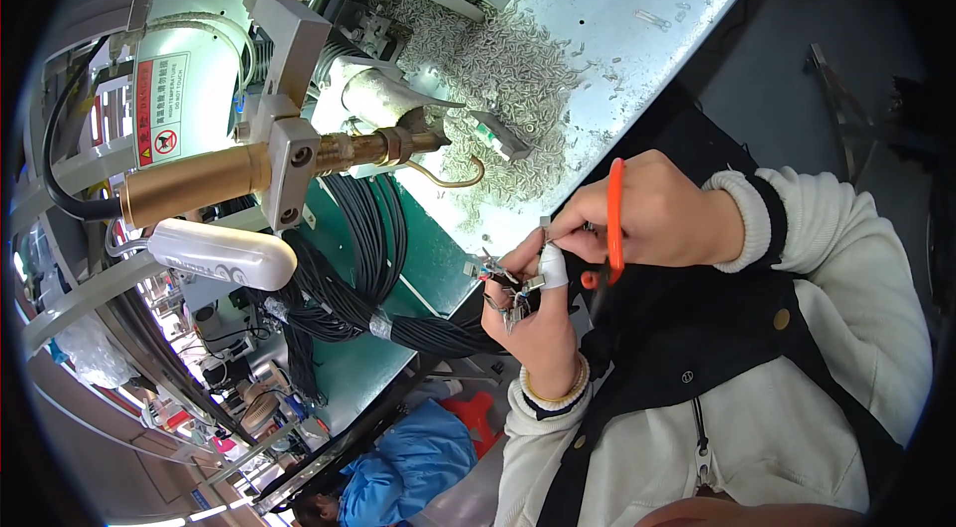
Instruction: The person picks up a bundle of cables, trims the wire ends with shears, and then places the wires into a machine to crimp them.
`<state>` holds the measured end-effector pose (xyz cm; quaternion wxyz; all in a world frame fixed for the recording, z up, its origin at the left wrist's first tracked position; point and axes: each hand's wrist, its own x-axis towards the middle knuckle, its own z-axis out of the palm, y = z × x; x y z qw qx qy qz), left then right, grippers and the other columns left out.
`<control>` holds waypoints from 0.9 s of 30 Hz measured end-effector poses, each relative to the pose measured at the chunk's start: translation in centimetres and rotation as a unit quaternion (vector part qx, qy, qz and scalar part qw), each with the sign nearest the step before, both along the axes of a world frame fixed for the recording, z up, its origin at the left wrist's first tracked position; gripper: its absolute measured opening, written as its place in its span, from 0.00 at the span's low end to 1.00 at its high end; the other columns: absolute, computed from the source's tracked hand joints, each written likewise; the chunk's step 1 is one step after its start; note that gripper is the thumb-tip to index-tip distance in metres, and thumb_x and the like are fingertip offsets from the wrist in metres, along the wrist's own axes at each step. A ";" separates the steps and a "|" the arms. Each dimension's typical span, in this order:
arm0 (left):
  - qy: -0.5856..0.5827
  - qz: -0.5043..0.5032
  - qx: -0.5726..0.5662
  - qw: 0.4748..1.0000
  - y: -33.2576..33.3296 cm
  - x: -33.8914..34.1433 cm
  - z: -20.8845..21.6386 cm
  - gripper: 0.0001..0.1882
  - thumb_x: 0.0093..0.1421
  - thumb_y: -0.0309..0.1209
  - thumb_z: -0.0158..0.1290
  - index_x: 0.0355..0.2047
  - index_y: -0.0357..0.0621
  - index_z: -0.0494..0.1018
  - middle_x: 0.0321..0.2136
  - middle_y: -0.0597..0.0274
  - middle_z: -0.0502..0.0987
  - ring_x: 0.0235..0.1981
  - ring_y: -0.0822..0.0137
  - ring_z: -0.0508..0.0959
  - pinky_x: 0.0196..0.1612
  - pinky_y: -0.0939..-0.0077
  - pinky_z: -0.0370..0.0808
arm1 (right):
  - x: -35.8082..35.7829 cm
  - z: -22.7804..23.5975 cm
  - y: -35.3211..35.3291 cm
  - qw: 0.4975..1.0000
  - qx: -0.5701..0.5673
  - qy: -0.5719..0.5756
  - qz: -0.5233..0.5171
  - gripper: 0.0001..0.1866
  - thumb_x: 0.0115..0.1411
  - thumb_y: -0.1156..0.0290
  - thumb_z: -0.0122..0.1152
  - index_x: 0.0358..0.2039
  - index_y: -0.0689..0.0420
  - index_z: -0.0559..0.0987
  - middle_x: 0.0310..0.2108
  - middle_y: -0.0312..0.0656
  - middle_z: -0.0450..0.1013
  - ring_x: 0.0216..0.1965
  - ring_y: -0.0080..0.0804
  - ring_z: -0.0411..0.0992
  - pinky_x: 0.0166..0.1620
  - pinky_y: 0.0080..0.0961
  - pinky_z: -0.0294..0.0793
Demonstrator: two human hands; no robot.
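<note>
My left hand (543,328) is closed around several cable ends (513,298) with thin bared wires and small metal connectors. White tape or a finger cover (553,266) wraps its thumb. Just above, my right hand (657,213) pinches with thumb and forefinger at the left thumb's tip; what is between those fingertips is too small to make out. An orange-handled hand tool (615,218), perhaps pliers or cutters, rests in the right hand, one handle across the back of the fingers. Its jaws are hidden. Coiled black cables (373,238) lead toward the left hand.
Small metal pieces (513,59) are heaped on the white worktop (637,24). A brass-coloured soldering head (194,186) with a bent tip reaches over the worktop at left, above a white lamp (224,253). A person in blue (423,457) sits beyond, beside a red stool (478,417).
</note>
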<state>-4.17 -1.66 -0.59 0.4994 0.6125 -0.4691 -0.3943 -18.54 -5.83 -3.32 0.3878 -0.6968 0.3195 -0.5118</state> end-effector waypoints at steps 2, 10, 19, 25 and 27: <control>0.009 0.017 -0.004 1.000 0.0 0.0 0.0 0.12 0.49 0.14 0.51 0.36 0.30 0.69 0.24 0.64 0.72 0.26 0.78 0.70 0.34 0.87 0.66 | 0.0 -0.2 -0.2 0.992 -0.109 0.054 -0.040 0.09 0.41 0.78 0.61 0.26 0.57 0.74 0.17 0.31 0.69 0.16 0.23 0.68 0.21 0.16 0.64; -0.043 -0.039 -0.009 0.998 0.6 0.4 0.1 0.11 0.49 0.14 0.51 0.35 0.30 0.68 0.27 0.61 0.73 0.28 0.76 0.72 0.34 0.86 0.68 | -0.2 -0.3 0.4 0.955 -0.235 0.153 -0.096 0.09 0.41 0.77 0.61 0.25 0.56 0.73 0.16 0.31 0.68 0.14 0.23 0.66 0.20 0.17 0.62; -0.006 -0.041 -0.043 0.998 0.7 0.9 -0.5 0.13 0.48 0.15 0.53 0.36 0.31 0.66 0.26 0.62 0.72 0.28 0.77 0.71 0.32 0.85 0.67 | 0.8 0.5 0.7 0.985 0.140 -0.099 0.018 0.01 0.51 0.78 0.54 0.26 0.59 0.72 0.18 0.36 0.70 0.15 0.20 0.67 0.19 0.17 0.64; 0.066 0.018 0.021 0.997 0.4 0.4 -0.1 0.11 0.49 0.19 0.54 0.34 0.35 0.67 0.23 0.66 0.69 0.17 0.79 0.66 0.23 0.88 0.63 | 0.3 1.5 0.5 0.899 0.377 -0.187 0.119 0.02 0.54 0.77 0.52 0.27 0.62 0.70 0.19 0.38 0.70 0.16 0.20 0.68 0.19 0.15 0.65; -0.009 0.000 -0.032 0.999 0.6 0.6 -0.7 0.11 0.49 0.20 0.54 0.34 0.35 0.67 0.22 0.66 0.69 0.17 0.80 0.65 0.22 0.89 0.62 | 0.4 1.7 0.7 0.891 0.387 -0.199 0.130 0.03 0.54 0.77 0.51 0.28 0.63 0.69 0.19 0.38 0.70 0.16 0.20 0.68 0.20 0.14 0.66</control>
